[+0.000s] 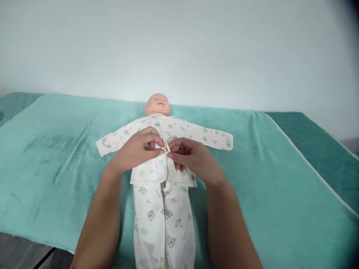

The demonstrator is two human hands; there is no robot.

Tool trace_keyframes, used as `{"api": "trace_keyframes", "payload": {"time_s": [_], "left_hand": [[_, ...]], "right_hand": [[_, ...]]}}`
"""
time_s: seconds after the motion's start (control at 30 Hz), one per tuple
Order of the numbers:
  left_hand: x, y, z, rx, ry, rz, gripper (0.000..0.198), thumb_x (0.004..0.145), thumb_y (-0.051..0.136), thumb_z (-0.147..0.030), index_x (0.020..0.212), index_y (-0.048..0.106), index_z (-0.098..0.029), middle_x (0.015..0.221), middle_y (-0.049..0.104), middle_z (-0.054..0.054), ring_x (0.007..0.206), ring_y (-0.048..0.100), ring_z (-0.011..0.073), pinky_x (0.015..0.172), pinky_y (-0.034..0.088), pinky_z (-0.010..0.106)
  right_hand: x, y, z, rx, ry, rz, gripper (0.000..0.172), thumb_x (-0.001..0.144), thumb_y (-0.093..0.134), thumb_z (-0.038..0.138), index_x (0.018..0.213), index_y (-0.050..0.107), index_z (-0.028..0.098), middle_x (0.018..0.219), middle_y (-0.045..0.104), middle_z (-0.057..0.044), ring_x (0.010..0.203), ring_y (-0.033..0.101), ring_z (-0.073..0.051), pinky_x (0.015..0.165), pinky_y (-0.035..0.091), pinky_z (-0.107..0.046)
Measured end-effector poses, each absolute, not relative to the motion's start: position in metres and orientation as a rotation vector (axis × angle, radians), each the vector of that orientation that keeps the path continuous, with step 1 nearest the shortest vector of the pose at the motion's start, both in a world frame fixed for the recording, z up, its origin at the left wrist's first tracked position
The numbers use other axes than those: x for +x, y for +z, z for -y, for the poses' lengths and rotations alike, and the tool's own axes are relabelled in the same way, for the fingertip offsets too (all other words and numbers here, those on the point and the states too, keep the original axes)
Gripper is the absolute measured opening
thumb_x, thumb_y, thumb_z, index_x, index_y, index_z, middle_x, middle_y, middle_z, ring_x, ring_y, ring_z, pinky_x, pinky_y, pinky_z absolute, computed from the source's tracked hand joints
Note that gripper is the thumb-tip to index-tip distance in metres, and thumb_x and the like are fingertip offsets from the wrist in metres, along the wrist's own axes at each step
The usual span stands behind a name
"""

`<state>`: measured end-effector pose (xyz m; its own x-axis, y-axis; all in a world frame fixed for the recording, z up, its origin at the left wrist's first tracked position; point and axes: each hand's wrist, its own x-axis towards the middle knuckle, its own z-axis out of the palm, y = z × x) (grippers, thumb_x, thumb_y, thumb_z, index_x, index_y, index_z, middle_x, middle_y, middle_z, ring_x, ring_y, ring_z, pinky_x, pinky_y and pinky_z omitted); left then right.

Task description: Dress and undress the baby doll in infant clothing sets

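A baby doll (157,104) lies on its back, dressed in a white baby jacket (147,169) with small animal prints and matching trousers (151,224). Both sleeves stretch out to the sides. At the middle of the chest, my left hand (137,146) pinches one front edge of the jacket between thumb and index finger. My right hand (193,155) pinches the opposite edge just beside it. A small fastener (166,149) shows between the fingertips; its exact kind is hard to make out. Below the hands, the white edging hangs in a loose fold.
A green plush blanket (70,149) with shallow creases lies under the doll. Darker green cloth (316,142) shows past its white-trimmed edge on the right. Behind the surface rises a pale wall (179,48). Grey floor (25,252) appears at the lower left.
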<state>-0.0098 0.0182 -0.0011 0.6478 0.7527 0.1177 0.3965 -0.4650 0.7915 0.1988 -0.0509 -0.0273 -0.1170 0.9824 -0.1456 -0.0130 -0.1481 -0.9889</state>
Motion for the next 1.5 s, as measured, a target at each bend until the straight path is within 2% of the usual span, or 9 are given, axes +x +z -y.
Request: {"api": "trace_keyframes", "payload": {"time_s": [0.23,0.53,0.77,1.13,1.5], "left_hand": [[-0.012,-0.001,-0.022,2.098,0.584,-0.788,0.016,0.092,0.067,-0.035,0.085,0.07,-0.021,0.098,0.063,0.003,0.086,0.057,0.0138,0.075,0.048,0.026],[-0.008,0.001,-0.018,2.049,0.563,-0.874,0.015,0.092,0.066,-0.032,0.084,0.07,-0.02,0.084,0.066,0.001,0.074,0.053,0.0118,0.065,0.044,0.025],[-0.006,-0.002,-0.017,1.921,0.635,-0.92,0.016,0.085,0.075,-0.035,0.083,0.068,-0.02,0.087,0.069,0.0,0.081,0.061,0.0131,0.075,0.052,0.026],[-0.005,-0.002,-0.015,1.902,0.621,-0.901,0.026,0.086,0.075,-0.045,0.086,0.066,-0.02,0.083,0.067,0.001,0.076,0.062,0.013,0.068,0.051,0.026],[-0.002,-0.005,-0.012,1.932,0.649,-0.945,0.009,0.085,0.069,-0.027,0.088,0.063,-0.021,0.089,0.067,0.0,0.081,0.063,0.0126,0.068,0.051,0.025]], "right_hand": [[0.197,-0.028,0.051,-1.235,1.402,1.21,0.026,0.082,0.081,0.034,0.1,0.069,0.021,0.076,0.062,0.004,0.056,0.06,-0.009,0.048,0.049,-0.022],[0.194,-0.027,0.051,-1.212,1.399,1.224,0.024,0.081,0.08,0.031,0.099,0.067,0.02,0.073,0.063,0.004,0.055,0.058,-0.008,0.048,0.048,-0.021],[0.194,-0.027,0.052,-1.243,1.406,1.25,0.027,0.08,0.082,0.03,0.098,0.064,0.021,0.072,0.064,0.005,0.053,0.055,-0.007,0.047,0.045,-0.02],[0.186,-0.029,0.053,-1.269,1.338,1.319,0.026,0.084,0.077,0.029,0.101,0.059,0.024,0.072,0.062,0.007,0.053,0.058,-0.008,0.047,0.047,-0.021],[0.179,-0.028,0.056,-1.283,1.26,1.361,0.025,0.083,0.077,0.025,0.099,0.058,0.025,0.072,0.062,0.008,0.054,0.06,-0.008,0.047,0.047,-0.02]]}}
